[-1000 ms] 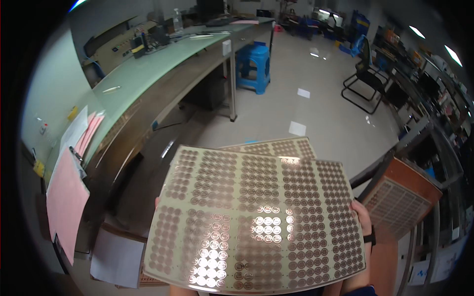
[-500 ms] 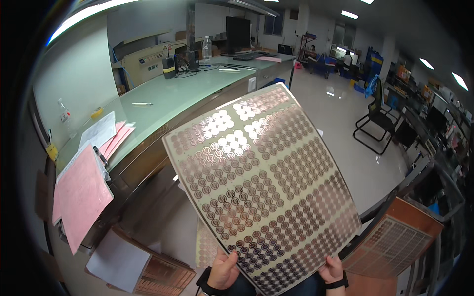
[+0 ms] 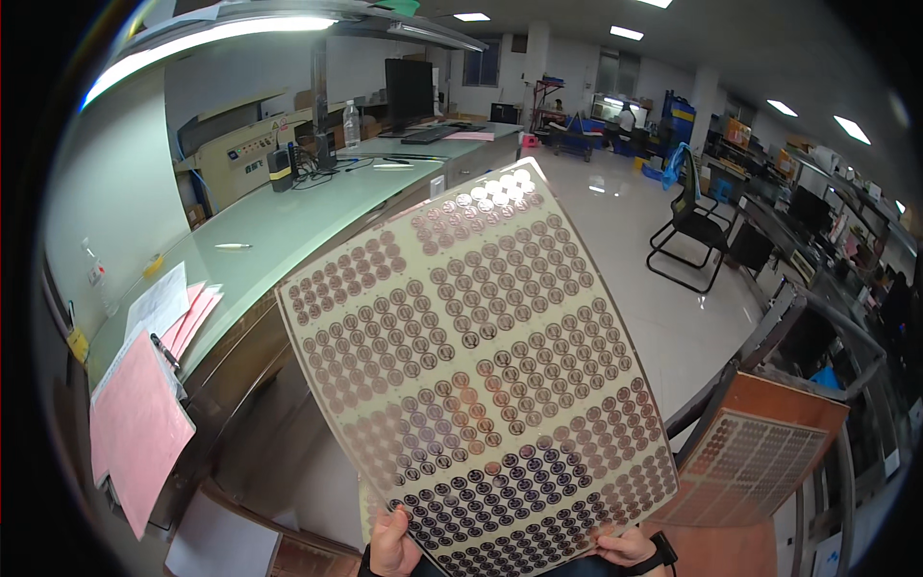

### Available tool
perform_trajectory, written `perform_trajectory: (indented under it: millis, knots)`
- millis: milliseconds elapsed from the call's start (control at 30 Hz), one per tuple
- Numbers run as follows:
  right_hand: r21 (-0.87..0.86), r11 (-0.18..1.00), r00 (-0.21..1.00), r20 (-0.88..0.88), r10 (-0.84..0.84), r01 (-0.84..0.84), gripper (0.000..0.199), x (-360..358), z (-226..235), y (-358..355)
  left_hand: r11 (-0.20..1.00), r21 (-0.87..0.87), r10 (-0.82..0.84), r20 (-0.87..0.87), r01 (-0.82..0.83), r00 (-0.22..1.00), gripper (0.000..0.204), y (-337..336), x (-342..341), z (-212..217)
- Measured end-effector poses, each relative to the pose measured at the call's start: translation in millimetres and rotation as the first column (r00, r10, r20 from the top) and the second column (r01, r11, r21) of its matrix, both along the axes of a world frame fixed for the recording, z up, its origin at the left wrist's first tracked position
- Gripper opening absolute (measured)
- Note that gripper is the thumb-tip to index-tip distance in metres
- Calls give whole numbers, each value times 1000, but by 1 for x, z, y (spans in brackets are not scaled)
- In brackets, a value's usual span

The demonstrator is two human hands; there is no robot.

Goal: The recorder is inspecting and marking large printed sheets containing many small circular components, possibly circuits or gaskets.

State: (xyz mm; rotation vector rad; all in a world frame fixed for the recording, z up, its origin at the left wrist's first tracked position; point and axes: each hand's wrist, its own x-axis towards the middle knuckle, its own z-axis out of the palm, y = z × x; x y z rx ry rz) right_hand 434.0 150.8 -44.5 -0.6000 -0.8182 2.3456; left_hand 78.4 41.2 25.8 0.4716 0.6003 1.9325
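I hold a large thin pale sheet (image 3: 481, 375) covered with rows of small copper-coloured round patterns, tilted up in front of me with its top edge leaning right. My left hand (image 3: 392, 543) grips its lower left corner, thumb on the front. My right hand (image 3: 625, 546), with a dark wristband, holds the lower right edge. Ceiling light glints off the sheet's top corner. Most of both hands is hidden behind the sheet.
A long pale green workbench (image 3: 279, 240) runs along the left with pink and white papers (image 3: 144, 404), a monitor (image 3: 409, 91) and a bottle (image 3: 351, 125). A similar patterned sheet lies on an orange board (image 3: 760, 452) at right. A black chair (image 3: 692, 236) stands on the shiny floor.
The sheet has gone from lying nearly flat in front of me to being raised upright and tilted; my view has lifted from the floor toward the room.
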Motion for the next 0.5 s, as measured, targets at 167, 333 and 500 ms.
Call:
perform_trajectory:
  millis: [167,333,500]
  knots:
    - [-16,999,991,-126,-36,34,67,-18,34,-8,997,-33,67,-91,-71,994,62,7,-5,4]
    - [45,988,950,-288,-125,144,61,-5,50,-13,997,76,28,-56,-23,998,66,22,0,25]
    - [200,815,827,-293,-480,544,58,42,92,-27,997,-68,-36,-213,22,976,70,10,-15,11]
